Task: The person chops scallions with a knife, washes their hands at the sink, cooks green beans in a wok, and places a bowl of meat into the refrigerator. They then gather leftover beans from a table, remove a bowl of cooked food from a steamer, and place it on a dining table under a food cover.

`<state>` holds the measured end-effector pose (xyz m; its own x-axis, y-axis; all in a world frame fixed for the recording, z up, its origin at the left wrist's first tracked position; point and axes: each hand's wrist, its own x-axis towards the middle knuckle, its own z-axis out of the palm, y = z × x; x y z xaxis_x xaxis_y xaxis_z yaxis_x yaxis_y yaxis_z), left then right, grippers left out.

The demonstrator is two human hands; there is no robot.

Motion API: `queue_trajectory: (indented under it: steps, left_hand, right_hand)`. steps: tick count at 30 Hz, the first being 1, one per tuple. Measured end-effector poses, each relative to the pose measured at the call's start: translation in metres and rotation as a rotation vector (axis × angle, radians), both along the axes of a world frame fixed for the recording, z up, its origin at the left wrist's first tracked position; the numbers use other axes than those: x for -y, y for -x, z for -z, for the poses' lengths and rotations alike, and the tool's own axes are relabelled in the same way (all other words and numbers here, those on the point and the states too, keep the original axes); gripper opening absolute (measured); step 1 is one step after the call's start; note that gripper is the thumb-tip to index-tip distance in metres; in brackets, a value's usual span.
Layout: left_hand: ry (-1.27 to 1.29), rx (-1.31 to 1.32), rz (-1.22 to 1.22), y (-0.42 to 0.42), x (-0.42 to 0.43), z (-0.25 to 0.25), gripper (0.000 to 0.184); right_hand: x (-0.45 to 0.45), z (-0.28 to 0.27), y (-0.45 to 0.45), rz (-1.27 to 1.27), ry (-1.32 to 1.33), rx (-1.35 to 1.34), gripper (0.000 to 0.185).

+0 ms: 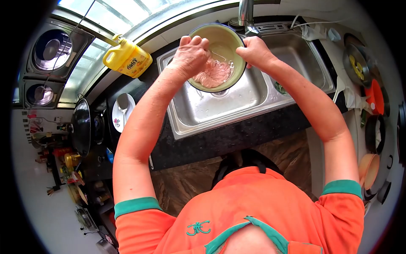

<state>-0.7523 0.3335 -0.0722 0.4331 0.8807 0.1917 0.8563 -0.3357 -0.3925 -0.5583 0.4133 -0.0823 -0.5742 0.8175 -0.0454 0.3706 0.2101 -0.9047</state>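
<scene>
A pale yellow-green bowl [236,46] with a dark rim is above the left sink basin. Pink slices of raw meat [215,73] lie in its near part, with some wet shine around them. My right hand [256,53] is closed around the bowl's right rim, thumb toward the inside. Over the bowl's left rim, beside the meat, my left hand [190,55] is closed with curled fingers. Its fingertips are hidden, so whether it grips the rim or some meat cannot be made out.
The steel double sink [186,122] sits in a black counter, under a faucet [246,15]. A yellow pump bottle [128,58] stands at the left, near a white plate [116,115] with a spoon [123,105] and a black wok [81,127]. On the right is a pan [355,63].
</scene>
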Motion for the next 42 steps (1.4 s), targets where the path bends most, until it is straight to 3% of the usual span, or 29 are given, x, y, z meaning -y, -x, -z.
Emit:
queue_trajectory:
  steps: [12,16,19,24,29,32,42]
  left_hand:
    - [-0.285,-0.129,0.208,0.013,-0.012,-0.053,0.031]
    - [-0.382,-0.162,0.246,0.017,-0.015,-0.067,0.020]
    - [-0.457,-0.236,0.249,0.017,-0.017,-0.080,0.028]
    - [-0.566,-0.216,0.308,-0.002,-0.012,-0.113,0.013]
    - [-0.645,-0.213,0.332,-0.001,-0.017,-0.123,0.012]
    - [-0.690,-0.237,0.327,-0.001,-0.023,-0.128,0.011]
    - [-0.781,-0.208,0.410,0.004,-0.034,-0.149,0.012]
  right_hand:
    - [-0.002,0.021,-0.008,0.050,0.113,0.033,0.021]
    - [-0.004,0.025,-0.007,0.071,0.114,0.047,0.021]
    - [-0.005,0.027,-0.007,0.094,0.108,0.061,0.021]
    - [-0.008,0.033,-0.006,0.106,0.059,0.066,0.020]
    - [-0.006,0.028,-0.005,0.093,-0.029,0.109,0.023]
    - [-0.011,0.042,-0.001,0.112,-0.274,0.141,0.025]
    - [-0.008,0.049,-0.004,0.116,-0.352,0.244,0.025]
